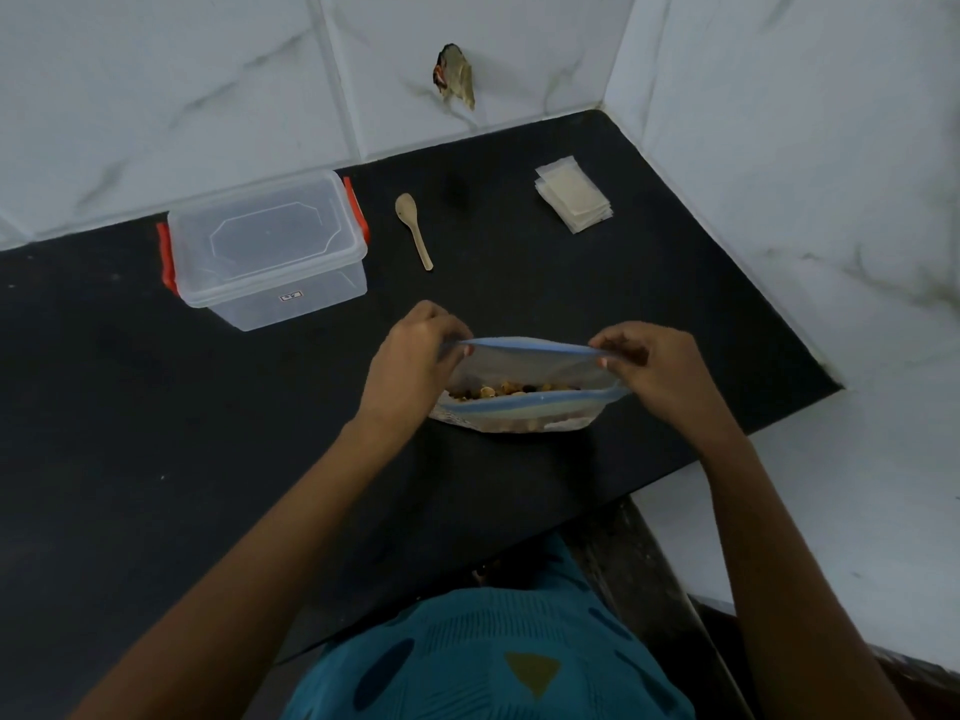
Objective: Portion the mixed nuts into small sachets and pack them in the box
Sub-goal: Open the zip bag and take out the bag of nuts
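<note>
2 hands on the zip bag (524, 363) near the black counter's (156, 407) front edge: left hand (413, 358) and right hand (657, 366) each pinch an end of its blue-striped rim, mouth pulled wide, mixed nuts (511, 391) showing inside. Behind, the lidded clear box (265, 246) sits left, a wooden spoon (414, 228) just beside it, and the stacked sachets (574, 194) far right.

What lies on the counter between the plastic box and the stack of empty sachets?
A wooden spoon lies there, apart from both the box and the sachets, as the head view shows.
</note>
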Motion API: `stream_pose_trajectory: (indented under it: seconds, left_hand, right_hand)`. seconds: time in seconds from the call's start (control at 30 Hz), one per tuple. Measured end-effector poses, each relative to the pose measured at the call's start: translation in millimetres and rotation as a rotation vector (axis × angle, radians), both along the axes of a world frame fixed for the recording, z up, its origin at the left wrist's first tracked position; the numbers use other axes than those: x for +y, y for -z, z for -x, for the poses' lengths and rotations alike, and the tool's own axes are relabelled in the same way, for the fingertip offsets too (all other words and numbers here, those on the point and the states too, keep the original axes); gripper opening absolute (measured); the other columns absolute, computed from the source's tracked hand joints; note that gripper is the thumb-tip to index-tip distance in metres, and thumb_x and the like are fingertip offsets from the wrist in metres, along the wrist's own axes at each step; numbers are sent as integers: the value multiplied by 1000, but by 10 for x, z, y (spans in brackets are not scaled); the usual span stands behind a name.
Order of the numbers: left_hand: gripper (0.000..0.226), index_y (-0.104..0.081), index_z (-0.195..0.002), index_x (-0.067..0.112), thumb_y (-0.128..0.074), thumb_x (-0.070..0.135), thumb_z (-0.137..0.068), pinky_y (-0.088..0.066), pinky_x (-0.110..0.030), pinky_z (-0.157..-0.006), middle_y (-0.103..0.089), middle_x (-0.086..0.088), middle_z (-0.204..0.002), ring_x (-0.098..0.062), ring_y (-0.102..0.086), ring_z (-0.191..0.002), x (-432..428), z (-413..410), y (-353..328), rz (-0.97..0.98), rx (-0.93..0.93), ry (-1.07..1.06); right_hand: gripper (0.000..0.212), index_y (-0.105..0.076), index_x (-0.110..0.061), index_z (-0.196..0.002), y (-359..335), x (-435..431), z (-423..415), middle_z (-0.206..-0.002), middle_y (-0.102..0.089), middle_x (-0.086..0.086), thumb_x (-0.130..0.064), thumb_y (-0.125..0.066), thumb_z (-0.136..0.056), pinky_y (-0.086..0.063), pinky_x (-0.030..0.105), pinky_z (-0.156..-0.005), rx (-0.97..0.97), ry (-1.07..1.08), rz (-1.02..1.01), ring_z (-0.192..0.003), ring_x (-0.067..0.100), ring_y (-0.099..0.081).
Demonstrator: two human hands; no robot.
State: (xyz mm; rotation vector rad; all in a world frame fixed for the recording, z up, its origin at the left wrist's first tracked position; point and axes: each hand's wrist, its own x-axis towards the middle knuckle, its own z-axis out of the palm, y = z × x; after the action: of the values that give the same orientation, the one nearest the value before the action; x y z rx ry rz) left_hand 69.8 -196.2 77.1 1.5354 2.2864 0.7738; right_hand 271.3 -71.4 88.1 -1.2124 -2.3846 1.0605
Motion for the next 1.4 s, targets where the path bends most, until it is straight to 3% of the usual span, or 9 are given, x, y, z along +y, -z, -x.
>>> stream_pose_trajectory:
  seconds: [0.23,0.37,0.5,0.67,0.73,0.87,1.0,1.13,1.4]
  left_hand:
    - [22,-60,-111,8,-47,16,-94,-41,-14,-68,-54,-1,-108,-7,-50,-93,158,234,-114,288,-234,205]
    - [25,-61,-105,13,-40,24,-98,-42,-22,-75,-58,0,-98,-15,-53,-94,191,307,-115,472,-681,154]
    - [22,-61,-110,16,-45,20,-95,-50,-23,-72,-62,-1,-103,-12,-58,-91,211,281,-29,384,-1086,-59]
    - [25,-58,-115,17,-50,13,-92,-57,-25,-67,-62,-4,-102,-15,-61,-89,197,253,74,198,-1439,-340]
    - [21,-61,-108,21,-52,13,-90,-57,-28,-71,-61,-3,-105,-15,-60,-93,177,263,69,217,-1418,-330]
    - [14,-58,-102,27,-56,22,-89,-43,-24,-70,-54,3,-104,-12,-52,-92,117,287,8,400,-1017,-225]
    - [25,-52,-103,17,-57,36,-88,-42,-21,-62,-52,-1,-94,-11,-52,-82,40,272,5,458,-871,-289]
    - [16,-56,-83,13,-60,28,-86,-46,-19,-59,-59,-3,-84,-9,-57,-74,-57,245,-2,432,-851,-317]
    - [12,-61,-84,4,-55,13,-90,-55,-14,-57,-61,-7,-92,-12,-61,-80,-125,158,17,289,-1080,-384]
  right_hand:
    - [28,-57,-25,-104,-111,184,1,-80,-66,-8,-10,-64,-81,-42,15,-66,1,33,356,-77,-2,-60]
    - [23,-58,-25,-104,3,267,12,-93,-63,-1,-11,-58,-86,-51,28,-74,70,126,665,-86,10,-59]
    - [18,-56,-18,-98,221,261,30,-92,-59,2,-5,-48,-91,-54,16,-57,451,384,1058,-68,4,-62]
    - [22,-57,-16,-99,326,194,7,-73,-70,0,-8,-54,-78,-57,23,-60,706,500,1300,-65,6,-66]
    - [26,-56,-17,-99,289,192,-17,-83,-69,2,-7,-55,-75,-55,23,-57,657,462,1256,-75,9,-65]
    - [19,-55,-17,-104,194,183,-28,-106,-54,3,-7,-53,-88,-47,22,-65,283,369,920,-92,14,-54]
    - [13,-60,-14,-99,139,147,-74,-92,-56,3,-21,-60,-87,-48,24,-70,-16,397,634,-82,12,-54]
    - [11,-60,-8,-91,60,88,-97,-92,-59,9,-18,-61,-86,-51,24,-68,-42,439,710,-81,14,-59]
    - [7,-58,-2,-85,14,23,-151,-93,-57,13,-3,-51,-88,-56,20,-55,182,529,1077,-84,18,-58]
